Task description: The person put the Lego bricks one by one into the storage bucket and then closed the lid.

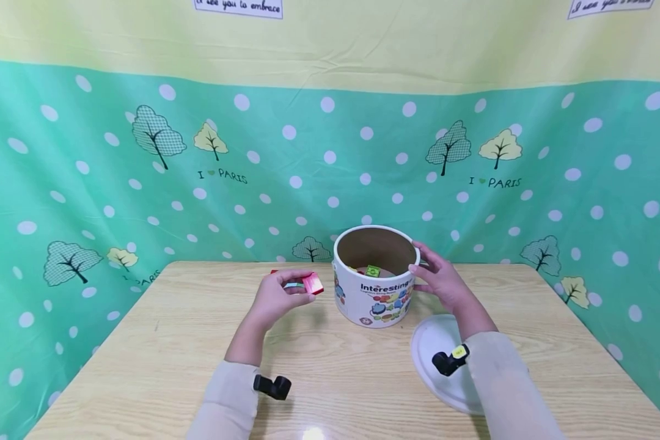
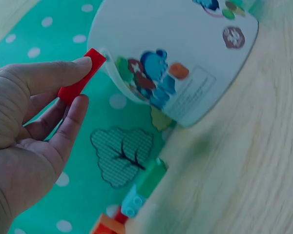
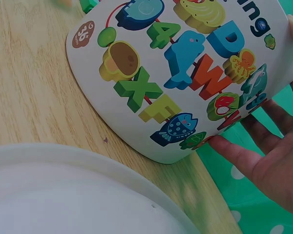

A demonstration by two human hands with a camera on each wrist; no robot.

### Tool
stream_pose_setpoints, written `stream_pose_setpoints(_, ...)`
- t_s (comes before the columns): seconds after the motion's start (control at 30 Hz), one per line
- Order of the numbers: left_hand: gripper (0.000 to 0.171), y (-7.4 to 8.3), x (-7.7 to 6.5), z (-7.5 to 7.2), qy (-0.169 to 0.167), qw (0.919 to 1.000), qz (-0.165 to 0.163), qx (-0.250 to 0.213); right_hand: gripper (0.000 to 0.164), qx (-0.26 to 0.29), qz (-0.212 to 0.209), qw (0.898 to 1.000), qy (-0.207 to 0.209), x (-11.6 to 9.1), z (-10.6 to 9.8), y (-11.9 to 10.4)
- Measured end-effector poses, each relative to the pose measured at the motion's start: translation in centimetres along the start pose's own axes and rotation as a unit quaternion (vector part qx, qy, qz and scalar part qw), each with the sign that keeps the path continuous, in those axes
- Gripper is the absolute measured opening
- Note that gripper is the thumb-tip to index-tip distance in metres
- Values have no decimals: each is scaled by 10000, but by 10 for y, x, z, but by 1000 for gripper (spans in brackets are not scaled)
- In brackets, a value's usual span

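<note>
In the head view my left hand [image 1: 277, 296] pinches a small red block [image 1: 313, 283] between thumb and fingers, just left of a white toy bucket [image 1: 352, 299]. The left wrist view shows the red block [image 2: 80, 80] edge-on, overlapping the bucket's handle side. My right hand [image 1: 442, 281] holds the bucket at its right rim, fingers spread along the outer wall. Printed letters, animals and fruit cover the bucket [image 3: 161, 112] in the right wrist view. Inside it, low down, lie a green piece [image 1: 373, 271] and other small pieces, partly hidden by the front wall.
A round white lid [image 1: 453, 388] lies on the wooden table [image 1: 335, 379] beneath my right forearm. Behind my left hand stands a row of coloured blocks [image 2: 149, 178], green, light blue, red and orange. A green dotted curtain [image 1: 330, 134] hangs along the table's back edge.
</note>
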State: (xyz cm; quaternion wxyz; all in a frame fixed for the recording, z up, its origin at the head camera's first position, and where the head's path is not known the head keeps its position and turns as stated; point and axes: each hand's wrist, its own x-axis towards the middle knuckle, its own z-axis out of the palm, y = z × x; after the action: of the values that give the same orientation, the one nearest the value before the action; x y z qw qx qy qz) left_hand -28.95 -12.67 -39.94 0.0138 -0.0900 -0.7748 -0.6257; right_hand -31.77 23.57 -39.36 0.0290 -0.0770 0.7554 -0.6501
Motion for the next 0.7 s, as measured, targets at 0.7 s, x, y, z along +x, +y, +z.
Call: stream_pose_setpoints(0.7,47,41,1,37,-469,9974,530,98,78,85,14,10000,-19,-1,-1,-2)
